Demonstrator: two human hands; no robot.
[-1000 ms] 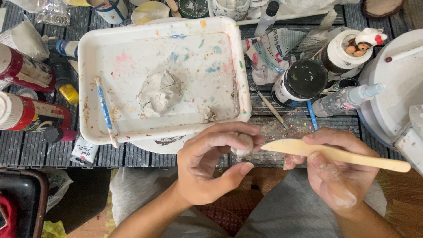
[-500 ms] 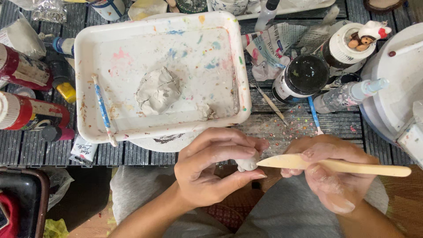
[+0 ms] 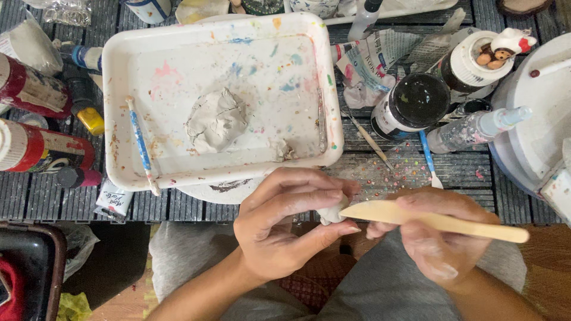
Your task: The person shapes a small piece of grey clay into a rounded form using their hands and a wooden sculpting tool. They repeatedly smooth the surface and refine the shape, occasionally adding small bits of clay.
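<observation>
Dark slatted table [image 3: 410, 172] carries a paint-stained white tray [image 3: 119, 119] just beyond the left hand [image 3: 285, 229], black-lidded jar [image 3: 410, 104] beyond the right hand [image 3: 440, 238], red bottles [image 3: 35, 148] far left.

Small pale clay piece [image 3: 331, 214]: mostly covered by left hand [image 3: 285, 229] fingers [image 3: 297, 199]; shape not readable. Wooden modelling tool [image 3: 434, 220]: middle of shaft hidden under right hand [image 3: 443, 238]. Red cans [image 3: 27, 89] at left: cut by frame edge. White round container [image 3: 529, 137] at right: cut by right edge. Jars along far edge [image 3: 148, 9]: only bases visible. Dark bin [image 3: 30, 273] near left: cut by corner; contents unclear. Paint tube [image 3: 114, 202] on the surface: far end tucked under white tray [image 3: 113, 119].
</observation>
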